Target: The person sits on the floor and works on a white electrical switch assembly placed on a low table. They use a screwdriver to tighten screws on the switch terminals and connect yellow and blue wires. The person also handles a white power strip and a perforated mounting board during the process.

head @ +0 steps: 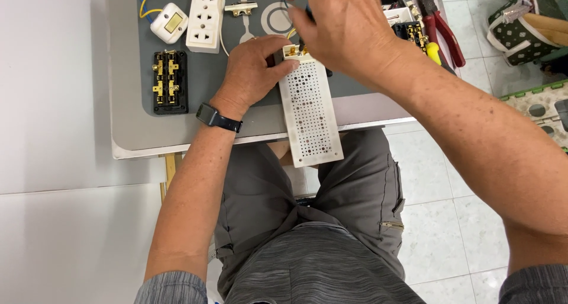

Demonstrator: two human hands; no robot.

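Note:
A long white perforated board (310,106) lies across the near edge of the grey table (136,132) and overhangs my lap. At its far end sits a small white part with brass terminals (293,51). My left hand (254,64), with a black watch on its wrist, pinches that part and holds the board's far end down. My right hand (340,26) hovers over the same spot, fingers closed around a thin dark tool (309,13) that points down at the terminals; most of the tool is hidden.
On the dark mat lie a black fuse holder with brass clips (170,82), a white triple socket (205,21), a small white switch (168,22) with yellow and blue wires, and red-handled pliers (441,26). A patterned bag (523,23) stands on the tiled floor at right.

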